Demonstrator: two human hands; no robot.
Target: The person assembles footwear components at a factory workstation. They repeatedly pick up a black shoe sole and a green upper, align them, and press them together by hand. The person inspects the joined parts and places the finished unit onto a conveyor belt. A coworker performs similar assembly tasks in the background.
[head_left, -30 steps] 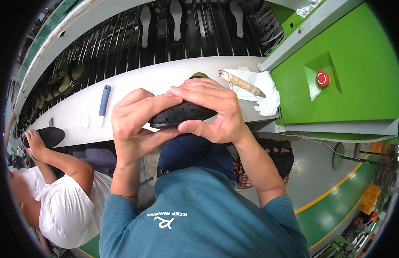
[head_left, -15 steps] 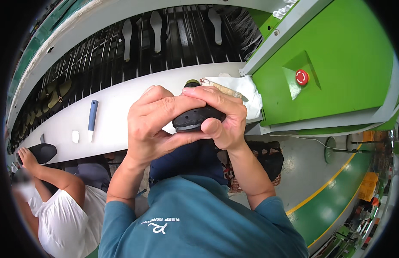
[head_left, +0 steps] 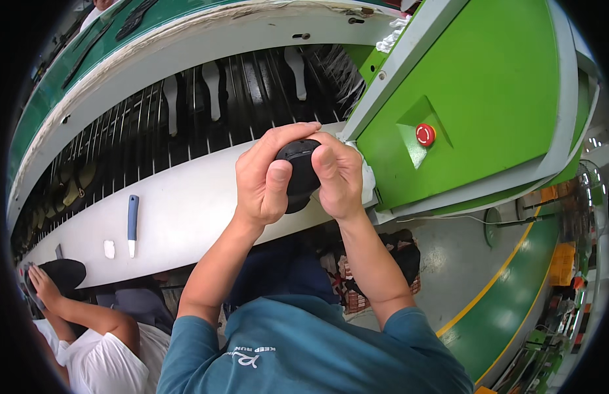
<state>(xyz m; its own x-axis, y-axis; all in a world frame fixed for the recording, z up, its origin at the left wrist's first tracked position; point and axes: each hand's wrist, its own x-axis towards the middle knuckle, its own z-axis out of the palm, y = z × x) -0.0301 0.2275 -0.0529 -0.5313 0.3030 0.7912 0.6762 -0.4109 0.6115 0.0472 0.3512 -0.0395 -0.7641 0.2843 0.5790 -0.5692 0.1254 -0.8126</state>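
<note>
Between my two hands is a black shoe (head_left: 299,176), held above the white bench with one end turned up. My left hand (head_left: 260,180) wraps its left side, with the thumb pressed along the shoe. On the opposite side my right hand (head_left: 342,177) grips it the same way, thumb against the black surface. The fingers behind the shoe are partly hidden, and so is its underside. A white cloth (head_left: 368,180) shows just past my right hand.
On the white bench (head_left: 186,197) lie a blue-handled tool (head_left: 132,220) and a small white piece (head_left: 109,249). Beyond, a roller conveyor carries several soles (head_left: 295,72). A green machine (head_left: 488,98) with a red button (head_left: 425,134) stands right. A co-worker's hand (head_left: 45,289) touches a black shoe at left.
The shoe has been turned in my hands, so its grey lower edge no longer faces me. My thumbs now lie along both sides. The whole view has shifted.
</note>
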